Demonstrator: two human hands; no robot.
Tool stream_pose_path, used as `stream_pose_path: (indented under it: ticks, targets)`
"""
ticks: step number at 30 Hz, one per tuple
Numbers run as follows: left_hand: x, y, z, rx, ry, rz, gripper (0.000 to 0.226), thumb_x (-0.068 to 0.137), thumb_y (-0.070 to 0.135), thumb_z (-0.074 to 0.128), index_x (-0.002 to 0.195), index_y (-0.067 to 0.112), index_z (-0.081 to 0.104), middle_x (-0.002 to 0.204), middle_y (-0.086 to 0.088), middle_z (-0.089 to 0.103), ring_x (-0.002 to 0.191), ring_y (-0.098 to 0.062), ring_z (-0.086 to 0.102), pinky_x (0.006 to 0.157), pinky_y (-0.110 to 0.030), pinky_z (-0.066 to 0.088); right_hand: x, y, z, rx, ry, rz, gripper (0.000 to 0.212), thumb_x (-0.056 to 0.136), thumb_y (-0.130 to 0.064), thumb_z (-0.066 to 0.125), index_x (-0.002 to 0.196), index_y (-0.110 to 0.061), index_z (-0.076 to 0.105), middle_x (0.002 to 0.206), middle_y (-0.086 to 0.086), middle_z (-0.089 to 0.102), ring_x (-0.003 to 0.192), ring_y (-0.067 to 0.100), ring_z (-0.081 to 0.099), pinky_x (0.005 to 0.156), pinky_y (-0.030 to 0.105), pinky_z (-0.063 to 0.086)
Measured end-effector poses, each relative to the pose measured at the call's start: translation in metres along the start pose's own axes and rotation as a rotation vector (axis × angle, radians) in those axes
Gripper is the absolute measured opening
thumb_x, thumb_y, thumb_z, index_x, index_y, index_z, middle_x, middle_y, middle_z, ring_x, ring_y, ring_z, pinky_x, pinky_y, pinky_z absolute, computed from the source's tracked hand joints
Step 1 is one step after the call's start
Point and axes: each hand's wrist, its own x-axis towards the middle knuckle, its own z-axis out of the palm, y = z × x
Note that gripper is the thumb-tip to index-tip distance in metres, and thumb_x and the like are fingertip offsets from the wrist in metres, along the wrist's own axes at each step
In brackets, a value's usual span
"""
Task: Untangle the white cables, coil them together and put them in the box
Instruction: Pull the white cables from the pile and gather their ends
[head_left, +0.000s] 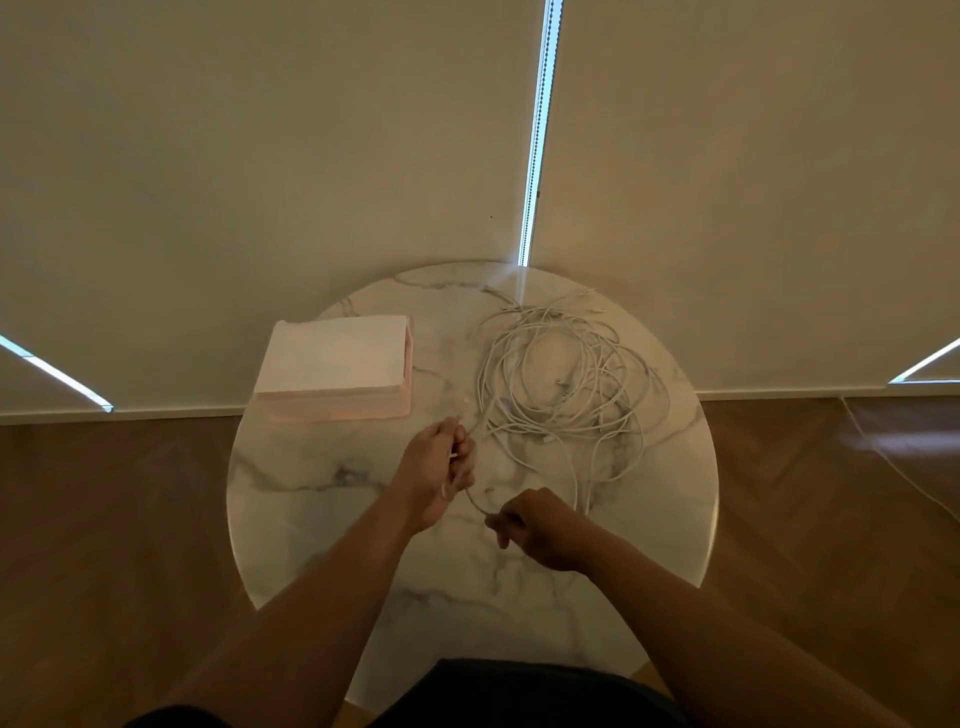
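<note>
The left hand (438, 467) and right hand (540, 530) each pinched one strand (475, 503) near the surface (311, 493) centre. The white cables (561, 374) lay tangled at 1 o'clock (box (337, 364) at 10 o'clock). Pulling slowly, with slack, seemed advisable.

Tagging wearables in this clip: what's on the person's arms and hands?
Both forearms are bare: no sleeves, watch or bands in view. The left grip and right grip are ungloved; rings are too small to tell. Dark clothing shows at the bottom.

The cables (558, 374) at centre right are white. The table (322, 519) is white marble with grey veins. The box (335, 366) at centre left is pale pink. The floor (114, 545) is brown wood.
</note>
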Motion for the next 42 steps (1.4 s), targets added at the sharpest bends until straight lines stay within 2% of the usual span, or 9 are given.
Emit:
stream_pose_path:
  ticks: [7,14,21,24,28,33,36,39,42]
  targets:
    - [0.011,0.074,-0.081,-0.274,0.196,0.24,0.046,0.098,0.013,0.035,0.056,0.023,0.05,0.052,0.005,0.037,0.04,-0.008,0.029,0.038,-0.017,0.021,-0.026,0.066,-0.002,-0.241,0.033,0.119,0.038,0.1,-0.041,0.044,0.064,-0.027,0.045,0.062,-0.011,0.042,0.066,0.012,0.048,0.061,0.029,0.036]
    - [0.014,0.081,-0.096,0.215,0.263,0.338,0.037,0.105,0.021,0.033,0.068,0.018,0.041,0.054,0.004,0.037,0.042,-0.009,0.03,0.04,-0.019,0.024,-0.022,0.05,-0.002,-0.056,0.179,0.042,0.031,0.096,-0.042,0.053,0.071,-0.027,0.041,0.068,-0.011,0.046,0.063,0.009,0.046,0.062,0.032,0.038]
    - [0.015,0.084,-0.121,0.244,0.355,0.312,0.035,0.103,0.02,0.035,0.069,0.019,0.042,0.05,0.006,0.041,0.038,-0.007,0.03,0.038,-0.016,0.023,-0.02,-0.004,-0.012,0.146,0.31,-0.177,0.018,0.097,-0.019,0.054,0.079,-0.017,0.055,0.078,-0.001,0.054,0.066,0.002,0.044,0.063,0.013,0.034]
    - [0.018,0.073,-0.119,0.384,0.342,0.303,0.036,0.103,0.023,0.036,0.068,0.019,0.046,0.057,0.0,0.041,0.044,-0.012,0.031,0.044,-0.022,0.024,-0.017,-0.007,-0.021,0.213,0.259,-0.044,0.024,0.097,-0.013,0.052,0.077,-0.012,0.066,0.064,-0.011,0.055,0.056,0.0,0.052,0.058,0.015,0.036]
    - [0.013,0.054,-0.102,0.434,0.303,0.289,0.034,0.104,0.017,0.034,0.073,0.014,0.047,0.063,-0.004,0.048,0.046,-0.014,0.038,0.044,-0.023,0.03,-0.018,0.035,-0.03,0.166,-0.063,0.424,0.023,0.092,0.004,0.052,0.073,-0.008,0.059,0.041,0.0,0.055,0.04,0.017,0.061,0.043,0.032,0.052]
    - [0.014,0.037,-0.094,0.349,0.323,0.27,0.034,0.107,0.022,0.033,0.081,0.011,0.054,0.093,-0.011,0.066,0.079,-0.022,0.065,0.075,-0.039,0.052,-0.045,0.09,-0.026,-0.025,-0.225,0.707,0.016,0.097,-0.01,0.052,0.095,0.005,0.057,0.072,0.02,0.066,0.054,0.027,0.067,0.055,0.037,0.059]
    - [0.015,0.037,-0.093,0.282,0.34,0.31,0.034,0.107,0.023,0.034,0.082,0.011,0.054,0.098,-0.014,0.065,0.084,-0.023,0.065,0.082,-0.043,0.053,-0.049,0.119,-0.02,-0.374,-0.345,0.702,0.027,0.085,-0.008,0.066,0.11,0.0,0.065,0.11,0.016,0.069,0.097,0.029,0.069,0.085,0.038,0.057]
    - [0.008,0.04,-0.081,0.149,0.276,0.328,0.036,0.107,0.026,0.035,0.078,0.012,0.05,0.069,-0.006,0.055,0.057,-0.019,0.058,0.064,-0.038,0.056,-0.049,0.113,-0.018,-0.566,-0.278,0.705,0.039,0.082,-0.009,0.063,0.12,-0.01,0.06,0.124,0.013,0.059,0.112,0.035,0.06,0.092,0.048,0.052]
    - [0.0,0.045,-0.065,0.052,0.194,0.326,0.036,0.106,0.029,0.035,0.075,0.015,0.046,0.056,0.0,0.036,0.044,-0.013,0.032,0.043,-0.023,0.031,-0.032,0.069,-0.033,-0.501,0.122,0.531,0.031,0.093,-0.014,0.044,0.121,-0.016,0.057,0.124,0.008,0.058,0.115,0.029,0.059,0.092,0.04,0.051]
